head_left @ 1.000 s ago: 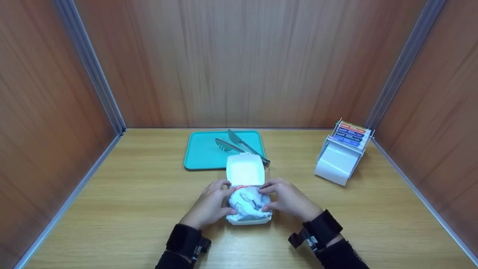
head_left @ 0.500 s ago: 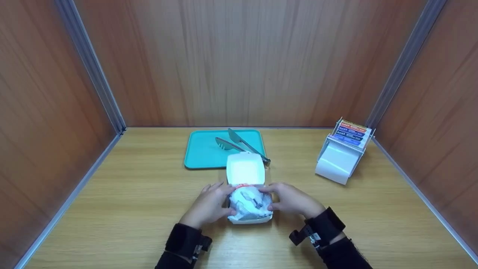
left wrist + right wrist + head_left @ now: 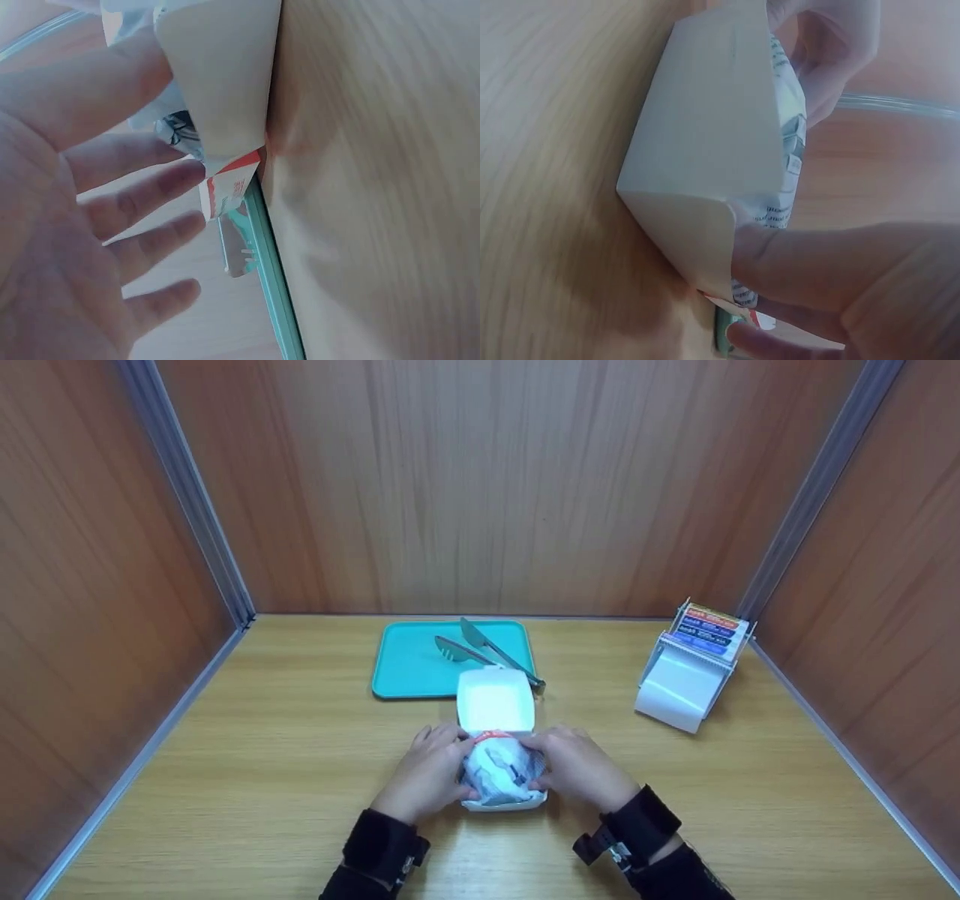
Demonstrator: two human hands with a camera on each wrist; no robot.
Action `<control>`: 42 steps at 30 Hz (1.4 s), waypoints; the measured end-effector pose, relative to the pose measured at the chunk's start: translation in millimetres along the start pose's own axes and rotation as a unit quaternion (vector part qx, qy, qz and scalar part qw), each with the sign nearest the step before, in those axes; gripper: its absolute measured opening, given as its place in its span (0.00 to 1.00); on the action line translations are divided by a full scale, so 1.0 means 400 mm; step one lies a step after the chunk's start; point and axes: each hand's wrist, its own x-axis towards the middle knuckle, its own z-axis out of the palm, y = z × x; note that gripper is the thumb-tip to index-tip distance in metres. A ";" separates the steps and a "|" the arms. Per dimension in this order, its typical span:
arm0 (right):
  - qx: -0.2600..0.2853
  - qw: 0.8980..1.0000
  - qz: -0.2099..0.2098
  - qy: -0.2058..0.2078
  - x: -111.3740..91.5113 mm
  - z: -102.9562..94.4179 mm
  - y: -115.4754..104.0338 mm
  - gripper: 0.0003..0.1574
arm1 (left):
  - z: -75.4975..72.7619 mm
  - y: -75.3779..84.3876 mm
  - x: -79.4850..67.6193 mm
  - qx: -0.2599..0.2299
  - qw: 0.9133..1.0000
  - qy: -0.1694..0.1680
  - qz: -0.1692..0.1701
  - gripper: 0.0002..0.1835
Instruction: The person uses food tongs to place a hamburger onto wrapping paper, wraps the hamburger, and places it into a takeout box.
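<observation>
A white hinged takeaway box [image 3: 495, 701] stands with its lid up on the table in front of me. In its base sits a round bundle wrapped in printed white paper [image 3: 501, 769]. My left hand [image 3: 427, 772] touches the bundle's left side; the left wrist view has the fingers fairly straight and spread, with the thumb [image 3: 142, 75] over the box's rim. From the right, my right hand [image 3: 581, 765] presses on the bundle. Its thumb [image 3: 757, 255] reaches inside the box wall [image 3: 705, 112], against the paper. The bundle's underside is hidden.
Behind the box lies a turquoise tray [image 3: 409, 660] bearing metal serving tongs [image 3: 480, 649], their handle end sticking past its right edge. A white holder with a coloured printed panel [image 3: 705, 630] stands at the back right. Wooden walls [image 3: 487, 510] enclose the table on three sides.
Both hands stay at the bundle's sides. My right hand's fingers drew back slightly, then came in closer against the paper. The box and tray keep their places.
</observation>
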 end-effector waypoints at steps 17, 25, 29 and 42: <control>0.016 1.000 -0.011 0.012 0.003 0.029 0.006 0.47 | 0.019 -0.022 0.014 -0.033 0.999 -0.004 0.036 0.45; 0.066 0.995 0.041 -0.056 -0.013 0.034 -0.025 0.40 | 0.017 -0.024 0.018 -0.075 0.997 -0.032 0.003 0.44; 0.092 0.993 0.046 -0.055 -0.017 0.037 -0.033 0.41 | 0.016 -0.021 0.019 -0.087 0.995 -0.045 -0.018 0.44; 0.063 0.995 0.030 -0.073 -0.010 -0.016 -0.020 0.46 | 0.015 -0.032 0.003 -0.080 0.995 -0.045 -0.023 0.44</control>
